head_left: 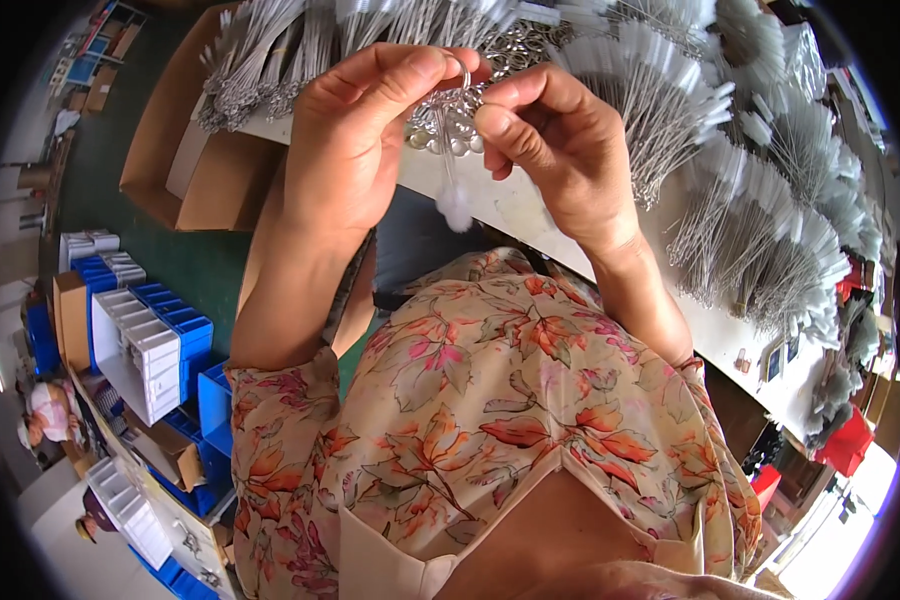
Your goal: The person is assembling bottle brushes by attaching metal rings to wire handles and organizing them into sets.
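My left hand pinches a metal split ring between thumb and fingertips, raised above the table edge. Thin wire-handled brushes with white bristle ends hang down below the ring; I cannot tell how many. Close beside it, my right hand has thumb and forefinger pressed together near the ring's right side. Whatever sits in that pinch is too small to make out. Behind my fingers lies a pile of shiny metal rings on the white table, partly hidden by both hands.
Bundles of wire brushes with white bristles cover the table at the back and right. An open cardboard box stands left of the table. Blue and white plastic bins are stacked at far left, where another person is visible.
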Tool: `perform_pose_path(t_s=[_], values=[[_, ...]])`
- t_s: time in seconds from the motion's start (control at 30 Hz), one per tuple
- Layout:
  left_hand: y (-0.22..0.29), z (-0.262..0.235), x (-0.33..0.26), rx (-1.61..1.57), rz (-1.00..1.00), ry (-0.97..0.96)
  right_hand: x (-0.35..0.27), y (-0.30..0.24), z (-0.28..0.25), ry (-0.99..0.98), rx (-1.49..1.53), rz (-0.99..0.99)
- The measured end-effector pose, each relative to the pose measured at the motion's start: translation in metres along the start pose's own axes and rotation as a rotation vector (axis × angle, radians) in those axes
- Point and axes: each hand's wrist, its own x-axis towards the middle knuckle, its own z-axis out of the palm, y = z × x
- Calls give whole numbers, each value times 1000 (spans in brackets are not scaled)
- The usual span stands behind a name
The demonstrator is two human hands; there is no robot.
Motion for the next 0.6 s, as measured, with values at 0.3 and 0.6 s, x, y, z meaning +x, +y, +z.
perform_pose_path(t_s=[0.3, 0.6], values=[[9, -6, -13, -174, 101, 161, 21, 13, 29, 122, -429, -393], [39, -40, -15, 325, 26, 6, 60, -9, 42, -189, 48, 187]])
